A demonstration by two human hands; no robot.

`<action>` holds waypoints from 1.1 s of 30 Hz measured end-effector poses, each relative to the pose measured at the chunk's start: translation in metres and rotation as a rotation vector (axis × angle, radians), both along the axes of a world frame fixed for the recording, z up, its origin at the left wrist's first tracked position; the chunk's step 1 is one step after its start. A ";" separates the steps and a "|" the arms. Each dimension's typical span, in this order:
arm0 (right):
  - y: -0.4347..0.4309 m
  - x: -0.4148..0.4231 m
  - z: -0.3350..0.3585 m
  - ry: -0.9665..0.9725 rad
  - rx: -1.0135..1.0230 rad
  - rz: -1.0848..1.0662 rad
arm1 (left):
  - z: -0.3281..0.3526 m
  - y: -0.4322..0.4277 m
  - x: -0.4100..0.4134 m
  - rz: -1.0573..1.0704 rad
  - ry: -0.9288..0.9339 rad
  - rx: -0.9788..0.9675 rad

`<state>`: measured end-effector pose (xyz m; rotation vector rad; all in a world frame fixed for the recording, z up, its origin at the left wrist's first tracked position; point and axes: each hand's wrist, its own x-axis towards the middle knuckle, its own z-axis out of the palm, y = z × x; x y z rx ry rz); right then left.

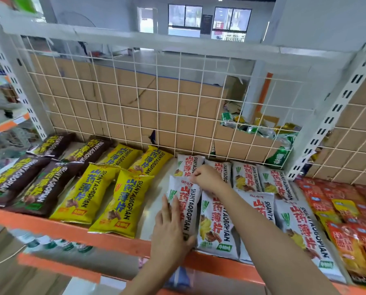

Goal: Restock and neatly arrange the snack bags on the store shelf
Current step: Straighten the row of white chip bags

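The white snack bag (188, 201) lies lengthwise on the shelf (82, 234). The right hand (207, 177) pinches its top seam with curled fingers, and the left hand (169, 231) presses its lower half with flat, straight fingers. The yellow bags (122, 201) lie apart to the left of those fingers, with more white bags (216, 222) just to their right. The step looks like squaring this bag into its row. Next, it likely needs sliding flush against its neighbour.
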<state>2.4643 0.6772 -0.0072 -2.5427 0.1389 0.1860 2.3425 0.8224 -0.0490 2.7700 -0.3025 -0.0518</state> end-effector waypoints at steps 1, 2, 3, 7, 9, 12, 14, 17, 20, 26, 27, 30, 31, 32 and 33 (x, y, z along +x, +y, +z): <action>0.000 0.000 -0.001 -0.008 -0.009 -0.005 | 0.001 0.000 0.000 0.009 0.014 0.011; 0.000 0.000 -0.001 -0.016 -0.020 -0.011 | 0.001 -0.001 -0.001 0.014 0.019 0.017; 0.000 0.000 -0.002 -0.028 -0.029 -0.018 | 0.001 -0.001 -0.002 0.018 0.022 0.024; 0.001 -0.005 -0.005 -0.092 -0.046 -0.043 | 0.000 -0.002 -0.004 0.042 0.011 0.021; 0.001 -0.009 -0.004 -0.121 -0.035 -0.041 | -0.001 -0.002 -0.004 0.040 0.020 0.030; -0.011 -0.016 0.005 -0.219 0.003 -0.045 | 0.004 0.000 -0.004 0.055 0.058 -0.022; -0.027 -0.023 0.013 -0.273 0.014 -0.077 | 0.005 0.001 -0.006 0.050 -0.041 -0.042; -0.055 -0.033 0.015 -0.245 -0.160 -0.064 | 0.002 -0.004 -0.010 -0.047 -0.229 -0.127; -0.070 -0.041 0.010 -0.141 -0.302 0.021 | 0.011 -0.029 -0.023 -0.205 -0.222 -0.208; -0.073 -0.040 0.010 -0.012 -0.333 0.123 | 0.001 -0.066 -0.031 -0.254 -0.080 -0.020; -0.073 -0.039 0.011 0.011 -0.316 0.127 | -0.002 -0.068 -0.031 -0.239 -0.079 -0.005; -0.072 -0.036 0.013 0.042 -0.275 0.146 | -0.007 -0.071 -0.028 -0.208 -0.084 0.000; -0.071 -0.036 0.014 0.040 -0.261 0.149 | -0.009 -0.072 -0.027 -0.207 -0.098 -0.014; -0.071 -0.035 0.016 0.033 -0.248 0.144 | -0.011 -0.074 -0.026 -0.221 -0.087 -0.044; -0.070 -0.034 0.016 0.023 -0.250 0.139 | -0.011 -0.075 -0.026 -0.220 -0.104 -0.077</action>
